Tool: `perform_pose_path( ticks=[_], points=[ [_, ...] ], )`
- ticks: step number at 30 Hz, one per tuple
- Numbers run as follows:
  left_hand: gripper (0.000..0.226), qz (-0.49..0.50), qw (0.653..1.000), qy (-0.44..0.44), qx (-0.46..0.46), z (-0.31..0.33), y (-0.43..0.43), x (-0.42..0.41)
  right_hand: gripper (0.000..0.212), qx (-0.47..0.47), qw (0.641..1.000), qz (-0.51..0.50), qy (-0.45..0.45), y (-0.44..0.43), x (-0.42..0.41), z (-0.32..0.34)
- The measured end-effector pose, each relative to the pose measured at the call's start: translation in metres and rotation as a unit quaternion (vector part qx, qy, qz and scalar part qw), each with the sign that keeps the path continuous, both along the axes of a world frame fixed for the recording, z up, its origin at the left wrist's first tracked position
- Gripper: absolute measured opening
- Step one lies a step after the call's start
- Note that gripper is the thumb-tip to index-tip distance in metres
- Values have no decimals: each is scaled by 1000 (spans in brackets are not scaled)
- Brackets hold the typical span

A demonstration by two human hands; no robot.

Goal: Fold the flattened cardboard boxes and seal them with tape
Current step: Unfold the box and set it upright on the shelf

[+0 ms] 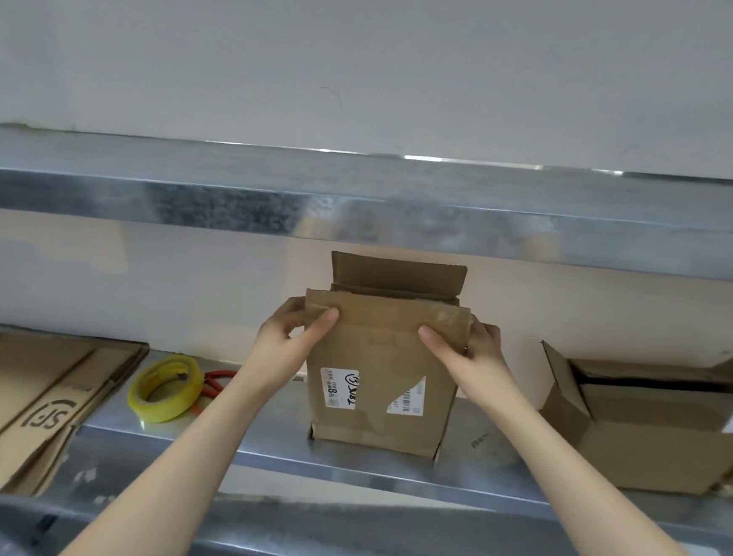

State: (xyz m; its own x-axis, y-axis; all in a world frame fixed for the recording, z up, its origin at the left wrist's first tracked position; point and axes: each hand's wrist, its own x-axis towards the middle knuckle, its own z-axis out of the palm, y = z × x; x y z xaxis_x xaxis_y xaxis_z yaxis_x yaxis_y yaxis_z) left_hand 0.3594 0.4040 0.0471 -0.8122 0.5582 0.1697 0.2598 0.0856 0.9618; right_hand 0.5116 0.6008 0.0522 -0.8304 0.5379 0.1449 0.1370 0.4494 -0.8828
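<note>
A brown cardboard box (380, 393) stands upright on the metal shelf (255, 449), with white labels on its front. Its near top flap is raised, and the far flap stands up behind it. My left hand (292, 335) grips the near flap's left edge, thumb on the front. My right hand (466, 347) grips its right edge the same way. A yellow roll of tape (166, 387) lies on the shelf to the left of the box.
Flattened cardboard boxes (26, 400) are stacked at the shelf's left end. Red-handled scissors (213, 386) lie behind the tape roll. An opened box (651, 425) sits at the right. A second metal shelf (361, 216) runs overhead.
</note>
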Motion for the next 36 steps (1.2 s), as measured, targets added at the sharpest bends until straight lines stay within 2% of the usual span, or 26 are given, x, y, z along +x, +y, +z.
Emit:
perform_pose_path(
  ticks=[10, 12, 17, 23, 29, 32, 34, 36],
  points=[
    [22, 31, 999, 33, 0, 0, 12, -6, 33, -9, 998, -53, 14, 1, -9, -13],
    [21, 32, 999, 43, -2, -3, 13, -6, 34, -28, 998, -54, 25, -3, -11, -12],
    [24, 44, 997, 66, -21, -7, 9, -10, 25, 1, 999, -43, 1, -9, -15, -9],
    [29, 30, 995, 81, -41, -6, 34, 0, 40, -1, 998, -66, -16, 12, -4, -2],
    [34, 55, 991, 97, -79, -8, 27, -13, 68, 12, 996, -65, -58, 4, -13, -12],
    [41, 69, 983, 89, -146, -27, 7, -23, 52, 42, 988, -18, -145, -20, -16, -35],
    [34, 84, 988, 64, -116, -40, -3, -20, 53, 69, 989, -7, -130, -24, -21, -41],
    [25, 84, 990, 57, -100, -43, -3, -19, 49, 34, 994, -11, -100, -22, -26, -39]
  ],
)
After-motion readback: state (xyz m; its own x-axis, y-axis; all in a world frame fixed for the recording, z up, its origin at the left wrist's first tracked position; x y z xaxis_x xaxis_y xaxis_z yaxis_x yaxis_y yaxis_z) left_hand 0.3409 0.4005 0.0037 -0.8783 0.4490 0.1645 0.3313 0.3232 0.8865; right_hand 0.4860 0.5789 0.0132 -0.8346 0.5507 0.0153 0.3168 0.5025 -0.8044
